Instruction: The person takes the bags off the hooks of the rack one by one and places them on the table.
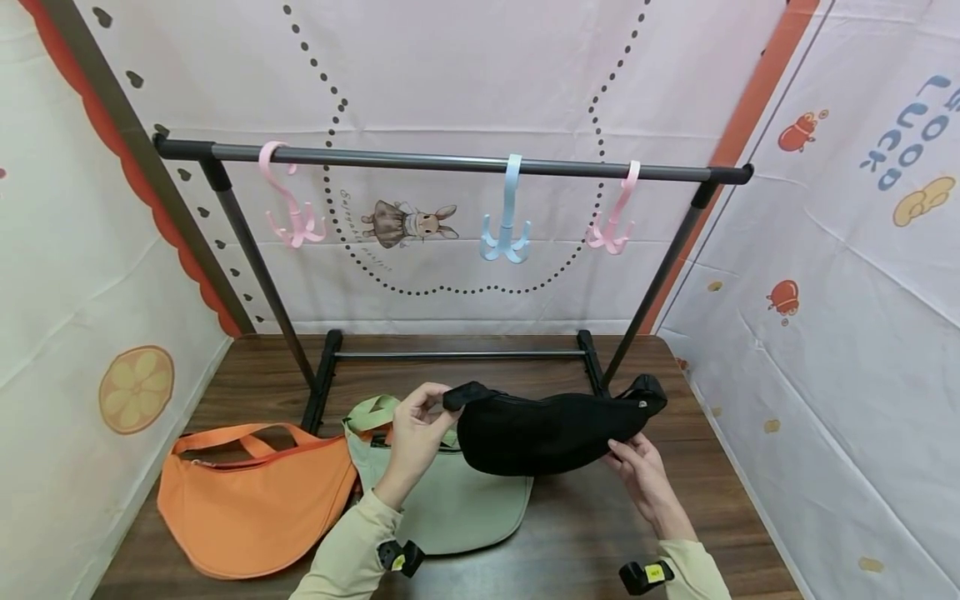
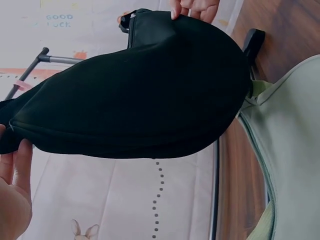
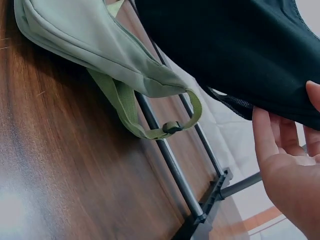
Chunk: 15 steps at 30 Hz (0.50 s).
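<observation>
A black shoulder bag (image 1: 540, 433) is held up in front of the rack, its body spread sideways between both hands. At its left end my left hand (image 1: 416, 433) pinches the bag where the strap begins. My right hand (image 1: 645, 479) grips the lower right edge, thumb on the front and fingers behind, as the right wrist view shows. Partly behind the black bag lies a sage green shoulder bag (image 1: 465, 508) on the table. Its webbing strap (image 3: 127, 107) with a black buckle shows in the right wrist view. An orange shoulder bag (image 1: 255, 500) lies left of it.
A black metal rack (image 1: 420, 158) stands on the brown wooden table (image 1: 622, 533). From its top bar hang a pink hook (image 1: 300, 221) at left, a blue hook (image 1: 506, 225) and another pink hook (image 1: 615, 221) at right. Printed cloth walls (image 1: 817, 375) enclose the sides and back.
</observation>
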### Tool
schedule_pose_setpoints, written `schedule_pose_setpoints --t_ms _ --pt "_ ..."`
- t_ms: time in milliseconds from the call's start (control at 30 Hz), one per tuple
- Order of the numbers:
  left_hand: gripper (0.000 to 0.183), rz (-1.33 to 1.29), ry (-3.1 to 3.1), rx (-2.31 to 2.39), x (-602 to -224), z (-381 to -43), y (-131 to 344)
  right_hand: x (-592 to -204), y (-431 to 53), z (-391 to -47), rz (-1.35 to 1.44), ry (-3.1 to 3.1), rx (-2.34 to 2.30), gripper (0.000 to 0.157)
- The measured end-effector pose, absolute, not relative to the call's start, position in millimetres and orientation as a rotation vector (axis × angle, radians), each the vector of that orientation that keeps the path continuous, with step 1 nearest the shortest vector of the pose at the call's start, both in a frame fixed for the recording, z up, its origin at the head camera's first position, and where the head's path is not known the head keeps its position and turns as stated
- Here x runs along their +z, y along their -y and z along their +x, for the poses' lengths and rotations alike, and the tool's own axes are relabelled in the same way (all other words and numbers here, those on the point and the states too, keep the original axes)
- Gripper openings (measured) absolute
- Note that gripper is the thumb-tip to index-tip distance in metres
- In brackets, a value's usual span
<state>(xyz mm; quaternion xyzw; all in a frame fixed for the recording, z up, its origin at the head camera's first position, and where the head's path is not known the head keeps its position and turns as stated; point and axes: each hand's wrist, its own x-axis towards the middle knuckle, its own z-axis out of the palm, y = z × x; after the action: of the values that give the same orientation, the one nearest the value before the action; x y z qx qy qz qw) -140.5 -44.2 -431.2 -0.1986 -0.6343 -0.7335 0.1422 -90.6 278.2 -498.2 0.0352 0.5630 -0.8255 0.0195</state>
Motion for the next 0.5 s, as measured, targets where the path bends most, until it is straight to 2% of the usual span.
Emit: schedule_pose_setpoints --t_ms 167,500 --pt "0.016 -0.513 1.883 -2.186 -434.1 -139.9 39.6 -493.1 -288.3 -84.0 0.116 -1.745 -2.566 0.027" --pt "0.016 -0.449 1.928 -2.263 -443.1 -137.9 22.4 -484.9 -311.7 -68.8 -0.004 -1.74 -2.604 0.031"
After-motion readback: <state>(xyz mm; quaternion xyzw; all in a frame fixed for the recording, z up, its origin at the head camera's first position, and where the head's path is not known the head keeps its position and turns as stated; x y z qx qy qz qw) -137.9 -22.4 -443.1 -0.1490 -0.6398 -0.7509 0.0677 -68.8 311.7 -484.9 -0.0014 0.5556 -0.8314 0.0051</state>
